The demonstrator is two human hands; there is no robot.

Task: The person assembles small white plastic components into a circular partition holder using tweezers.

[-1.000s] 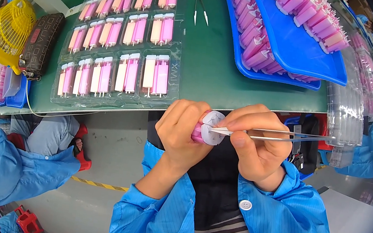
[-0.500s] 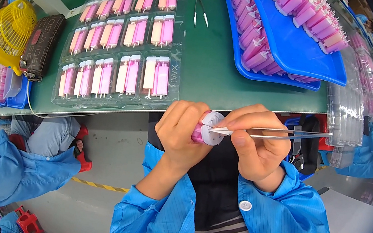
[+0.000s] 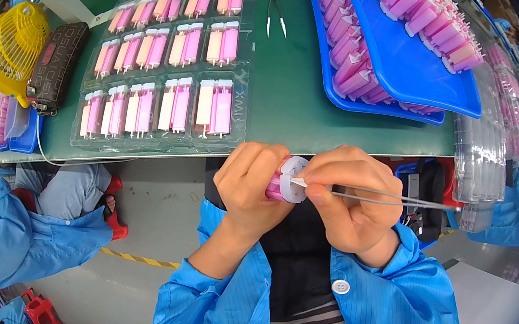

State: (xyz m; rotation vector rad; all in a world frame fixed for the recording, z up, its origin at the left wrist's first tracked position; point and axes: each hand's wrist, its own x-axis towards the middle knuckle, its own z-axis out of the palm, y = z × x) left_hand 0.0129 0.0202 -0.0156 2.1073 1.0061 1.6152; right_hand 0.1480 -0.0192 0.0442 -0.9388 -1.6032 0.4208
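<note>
Close to the table's front edge, my left hand (image 3: 250, 184) is closed round a pink plastic piece (image 3: 274, 189). Its rounded white end (image 3: 293, 178) faces my right hand. Metal tweezers (image 3: 415, 201) are pinched in my right hand (image 3: 359, 198), their back end sticking out to the right. The tips reach the middle of the white end; my fingers partly cover them, and I cannot make out what they grip. Beyond my hands, a clear blister tray (image 3: 244, 81) holds rows of paired pink and cream pieces (image 3: 220, 111).
Another pair of tweezers (image 3: 277, 15) lies on the green table (image 3: 284, 73). Stacked blue trays (image 3: 408, 77) of pink pieces stand at the far right, beside clear plastic trays (image 3: 476, 158). At left are a yellow basket (image 3: 12, 51), a brown pouch (image 3: 56, 63) and a seated co-worker (image 3: 41, 225).
My right hand has turned slightly and its fingers have closed nearer the tweezers' tips. The tweezers' back end has swung lower. My left hand keeps its hold on the pink piece.
</note>
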